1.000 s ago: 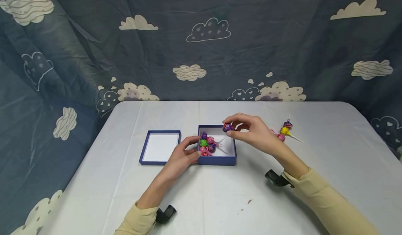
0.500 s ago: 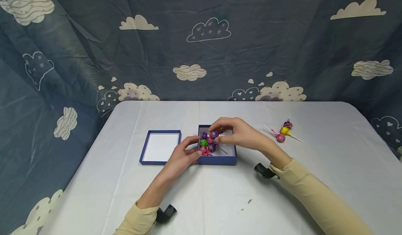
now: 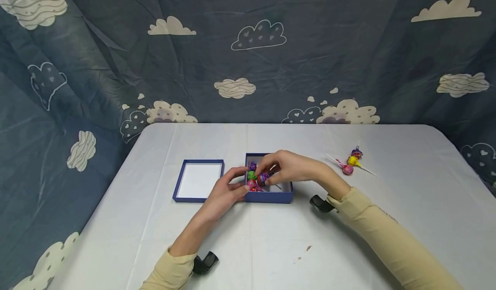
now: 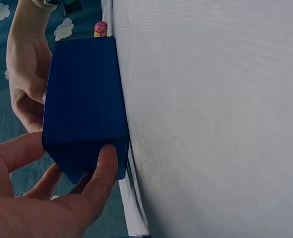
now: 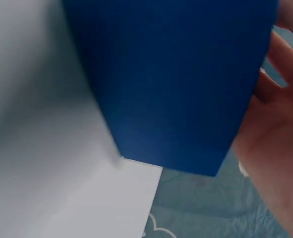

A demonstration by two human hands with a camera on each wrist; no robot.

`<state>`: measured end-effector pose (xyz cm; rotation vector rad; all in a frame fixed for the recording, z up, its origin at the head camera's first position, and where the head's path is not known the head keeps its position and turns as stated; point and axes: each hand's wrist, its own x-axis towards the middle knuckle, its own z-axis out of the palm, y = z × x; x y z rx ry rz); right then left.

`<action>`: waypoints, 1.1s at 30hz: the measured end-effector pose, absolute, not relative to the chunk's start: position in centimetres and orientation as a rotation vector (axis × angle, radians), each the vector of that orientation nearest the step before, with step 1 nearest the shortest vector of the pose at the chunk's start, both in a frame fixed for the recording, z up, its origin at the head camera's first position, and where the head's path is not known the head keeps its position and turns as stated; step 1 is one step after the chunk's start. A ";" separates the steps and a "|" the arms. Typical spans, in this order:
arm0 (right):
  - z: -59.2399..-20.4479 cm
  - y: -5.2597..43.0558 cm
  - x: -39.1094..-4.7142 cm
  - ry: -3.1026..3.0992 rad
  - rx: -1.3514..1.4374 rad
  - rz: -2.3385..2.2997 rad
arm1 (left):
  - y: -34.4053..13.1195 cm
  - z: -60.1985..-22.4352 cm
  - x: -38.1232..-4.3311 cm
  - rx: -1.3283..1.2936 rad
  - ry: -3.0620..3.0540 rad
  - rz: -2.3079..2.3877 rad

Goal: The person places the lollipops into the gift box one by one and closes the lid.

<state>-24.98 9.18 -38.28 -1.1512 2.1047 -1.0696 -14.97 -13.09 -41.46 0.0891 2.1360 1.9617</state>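
Right hand: ours (image 3: 288, 167) is down in the blue box (image 3: 269, 198), seemingly pinching a purple-wrapped lollipop (image 3: 263, 178); the palm hides part of the grip
That lollipop: at our fingertips, left of the palm. We can't pick out its stick, so no call on the long axis
Fingertip neighbours: green lollipop (image 3: 252, 175) just left of them, pink boxed lollipop (image 3: 252, 185) left and nearer us. We'd call that side tight; barer box floor is under the palm
Left hand: ours (image 3: 224, 194) grips the box's left wall, just across from the right fingertips, but the right is the one at the candy
Lid: white-lined lid (image 3: 199, 180), just left of our left fingers
Loose bunch: yellow lollipop (image 3: 353, 161) and pink loose lollipop (image 3: 347, 169), right of our right hand, past the wrist and well apart from the left. Yellow's stick points away from us-hand, rightward and nearer our body
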 end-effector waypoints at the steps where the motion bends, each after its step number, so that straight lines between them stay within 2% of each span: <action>1: -38.2 9.1 -25.1 2.098 -1.160 -1.044 | -13.1 -41.5 -15.0 0.089 2.137 1.961; 13: -37.6 7.6 -25.4 1.993 -1.194 -0.879 | -13.0 -41.4 -15.0 0.072 2.151 1.954; 33: -38.9 6.9 -25.3 2.095 -1.211 -0.785 | -13.1 -41.5 -15.0 0.068 2.150 1.951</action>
